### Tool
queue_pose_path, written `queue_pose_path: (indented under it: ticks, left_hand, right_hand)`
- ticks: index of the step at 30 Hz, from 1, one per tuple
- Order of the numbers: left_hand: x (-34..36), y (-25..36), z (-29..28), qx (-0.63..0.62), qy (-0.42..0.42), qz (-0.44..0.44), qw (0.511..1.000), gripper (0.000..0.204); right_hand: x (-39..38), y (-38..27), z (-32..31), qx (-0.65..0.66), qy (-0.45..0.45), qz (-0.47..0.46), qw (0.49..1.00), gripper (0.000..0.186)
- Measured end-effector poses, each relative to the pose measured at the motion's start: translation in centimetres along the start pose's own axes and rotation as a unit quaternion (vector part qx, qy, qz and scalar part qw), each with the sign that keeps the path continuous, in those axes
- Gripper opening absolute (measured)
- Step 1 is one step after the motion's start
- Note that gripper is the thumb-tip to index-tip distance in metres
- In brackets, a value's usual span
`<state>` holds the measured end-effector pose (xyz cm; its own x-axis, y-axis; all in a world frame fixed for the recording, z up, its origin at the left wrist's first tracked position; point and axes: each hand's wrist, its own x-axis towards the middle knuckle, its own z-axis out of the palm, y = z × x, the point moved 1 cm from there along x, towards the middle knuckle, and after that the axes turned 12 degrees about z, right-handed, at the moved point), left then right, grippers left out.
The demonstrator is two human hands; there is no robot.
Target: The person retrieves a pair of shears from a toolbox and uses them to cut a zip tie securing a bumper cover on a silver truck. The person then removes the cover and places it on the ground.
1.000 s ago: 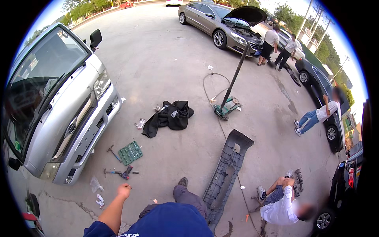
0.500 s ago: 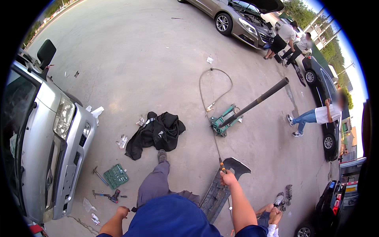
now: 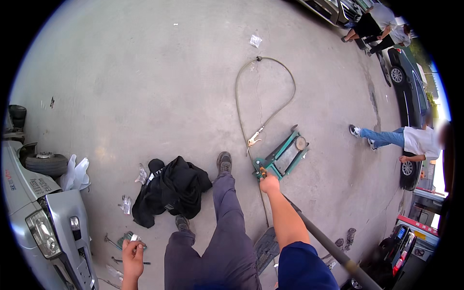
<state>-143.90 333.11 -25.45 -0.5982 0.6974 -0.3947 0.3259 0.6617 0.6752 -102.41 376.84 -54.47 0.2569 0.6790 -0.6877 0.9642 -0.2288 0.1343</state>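
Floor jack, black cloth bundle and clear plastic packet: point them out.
Floor jack (image 3: pixel 300 143): head view, on its round saddle.
Black cloth bundle (image 3: pixel 178 191): head view, middle of its folds.
Clear plastic packet (image 3: pixel 255 41): head view, middle of its surface.

Rows of small dark characters stand on the pale side panel of the silver truck, with red and dark letters nearer the rim. From here, I make out pale characters on a red strip at lower right, too small to read. White marks on the black jacket crumple in its folds, unreadable to me.
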Motion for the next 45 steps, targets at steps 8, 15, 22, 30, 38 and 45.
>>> queue_pose_path:
  ticks: [8,15,22,30,38,45]
  left_hand:
    - [-4.7,-14.3,10.0,0.248,-0.198,-0.297,0.901,0.011]
    - [2.1,-3.2,11.5,0.25,-0.258,-0.273,0.893,0.01]
    - [8.8,-2.1,13.0,0.258,-0.293,-0.24,0.889,0.009]
    - [9.7,5.2,6.6,0.304,-0.277,-0.244,0.878,0.013]
    - [12.0,2.1,4.6,0.23,-0.135,-0.21,0.941,0.015]
    - [39.1,11.0,16.5,0.068,0.013,-0.039,0.997,0.007]
  right_hand:
    - [32.8,-10.2,3.8,-0.135,-0.027,0.022,0.99,0.043]
    - [38.7,-10.6,7.1,-0.242,-0.029,-0.012,0.97,0.036]
    - [41.2,-10.0,8.9,-0.221,-0.074,0.005,0.972,0.034]
    - [24.5,-6.2,2.2,0.047,-0.134,0.111,0.984,0.046]
    - [15.3,-4.8,-3.0,0.061,-0.172,0.142,0.973,0.044]
    - [23.8,-8.2,-2.3,-0.039,-0.144,0.117,0.982,0.046]
